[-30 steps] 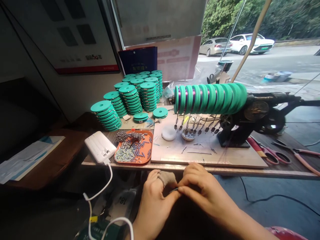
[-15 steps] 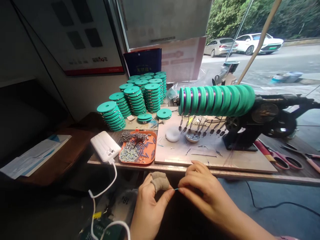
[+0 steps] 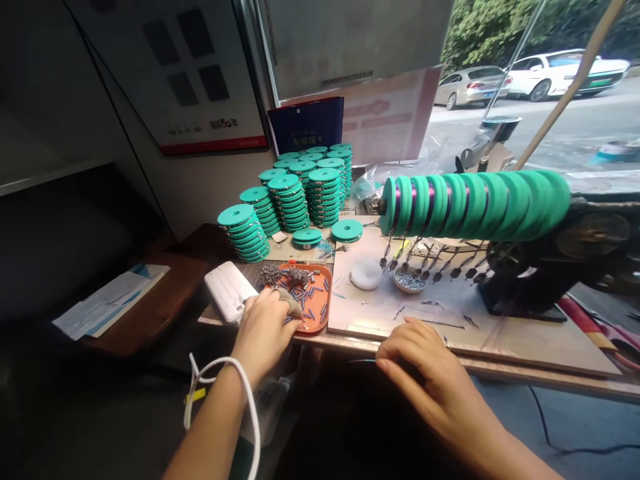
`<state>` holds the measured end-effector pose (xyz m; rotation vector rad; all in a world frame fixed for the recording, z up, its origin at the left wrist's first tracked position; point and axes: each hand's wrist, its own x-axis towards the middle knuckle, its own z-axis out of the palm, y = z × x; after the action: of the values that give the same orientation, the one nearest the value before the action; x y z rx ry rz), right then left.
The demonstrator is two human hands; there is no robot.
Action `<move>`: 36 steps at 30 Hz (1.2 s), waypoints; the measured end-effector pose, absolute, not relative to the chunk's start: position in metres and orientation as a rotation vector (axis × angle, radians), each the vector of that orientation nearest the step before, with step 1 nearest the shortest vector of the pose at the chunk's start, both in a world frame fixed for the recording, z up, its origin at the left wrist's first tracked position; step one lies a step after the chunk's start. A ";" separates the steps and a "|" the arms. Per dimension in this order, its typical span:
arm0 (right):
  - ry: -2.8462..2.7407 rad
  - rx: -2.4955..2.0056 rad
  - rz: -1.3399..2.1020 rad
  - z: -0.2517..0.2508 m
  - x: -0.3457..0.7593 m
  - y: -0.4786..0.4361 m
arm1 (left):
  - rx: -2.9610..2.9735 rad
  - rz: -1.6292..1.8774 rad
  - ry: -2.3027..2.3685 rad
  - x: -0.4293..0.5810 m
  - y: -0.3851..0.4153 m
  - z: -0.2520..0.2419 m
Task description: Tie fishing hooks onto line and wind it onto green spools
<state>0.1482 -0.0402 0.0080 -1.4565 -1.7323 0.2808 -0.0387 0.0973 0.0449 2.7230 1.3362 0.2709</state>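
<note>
My left hand, with tan cloth wraps on its fingers, reaches down over the near side of an orange tray. Its thumb and fingertips come together among small metal parts; whatever they pinch is too small to make out. My right hand is in front of the table edge, thumb and forefinger closed on a thin blue strand that sticks out to the left. Near it on the board lie a thin dark rod and a small bowl of grey pieces.
Stacks of green spools stand at the back left. A row of green foam spools sits on a black machine at right. A white power bank lies beside the tray; a white cable loops across my left forearm.
My left hand has let go of the blue strand and moved left and up to the tray. My right hand keeps the strand. The view has shifted a little left.
</note>
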 end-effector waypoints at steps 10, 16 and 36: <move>-1.705 -1.483 0.288 0.008 0.148 -0.043 | 2.735 0.330 1.260 -0.029 0.098 0.043; -1.612 -1.463 0.220 0.005 0.141 -0.050 | 1.590 1.024 0.978 -0.022 0.046 0.036; -1.737 -1.502 -0.049 0.004 0.131 -0.061 | 0.767 1.101 1.007 0.000 -0.009 -0.010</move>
<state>0.1308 -0.0611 0.0040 -1.5024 -1.7370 -0.0488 -0.0001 -0.0089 -0.0099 0.7670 1.0072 1.1009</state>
